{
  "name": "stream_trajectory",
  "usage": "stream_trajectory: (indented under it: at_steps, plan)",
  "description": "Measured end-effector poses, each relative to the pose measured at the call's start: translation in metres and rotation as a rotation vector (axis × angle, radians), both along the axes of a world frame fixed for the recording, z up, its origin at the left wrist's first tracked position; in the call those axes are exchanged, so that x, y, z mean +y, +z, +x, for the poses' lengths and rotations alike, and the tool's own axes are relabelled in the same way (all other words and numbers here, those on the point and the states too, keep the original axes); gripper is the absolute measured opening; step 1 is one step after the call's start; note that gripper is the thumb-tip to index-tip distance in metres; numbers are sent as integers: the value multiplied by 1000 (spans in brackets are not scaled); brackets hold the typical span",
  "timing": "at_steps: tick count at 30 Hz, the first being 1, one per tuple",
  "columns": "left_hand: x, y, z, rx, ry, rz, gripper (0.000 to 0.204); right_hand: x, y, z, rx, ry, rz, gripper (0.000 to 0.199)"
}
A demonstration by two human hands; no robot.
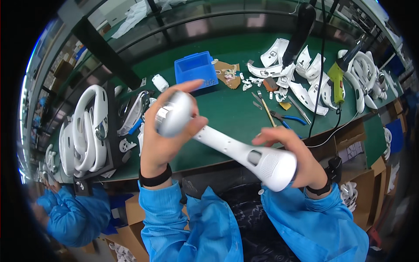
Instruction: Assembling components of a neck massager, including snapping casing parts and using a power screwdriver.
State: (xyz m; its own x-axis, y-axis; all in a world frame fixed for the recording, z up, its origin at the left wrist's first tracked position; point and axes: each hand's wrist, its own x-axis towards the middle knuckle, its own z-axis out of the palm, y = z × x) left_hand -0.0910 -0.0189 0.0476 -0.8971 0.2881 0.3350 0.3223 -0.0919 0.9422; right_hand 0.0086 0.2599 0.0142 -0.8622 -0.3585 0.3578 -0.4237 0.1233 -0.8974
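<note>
A long white plastic housing (231,146), with a rounded head at one end and a ribbed, widened end at the other, slants over the near edge of the green workbench (218,113). Around its rounded head, my left hand (159,142) is closed, thumb and fingers gripping its sides; that end is smeared by motion. My right hand (303,159) grips the widened end from the right, partly hidden behind it. Small holes and an oval opening show along the housing. Beyond it lie a brush (264,105) and blue-handled pliers (286,118).
A blue bin (194,70) stands at the back. White curved shells (305,94) and small parts lie right, below a hanging black screwdriver (299,35), near a green power tool (337,81). White looped housings (91,126) are racked left. A co-worker (74,214) sits lower left.
</note>
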Motion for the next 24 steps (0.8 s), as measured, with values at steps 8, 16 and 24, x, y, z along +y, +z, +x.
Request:
stream_trajectory:
  at_steps: [8, 16, 24]
  plan:
    - [22, 8, -45, 233, -132, -365, 75, -20, -25, -5, 198, 97, 33, 49]
    - [-79, 4, -79, -66, -218, 161, 55, -5, -51, -15, 171, 26, -18, 44]
    - [-219, 117, -75, 2, 203, -195, 31, -2, -50, -23, 133, 104, -105, 47]
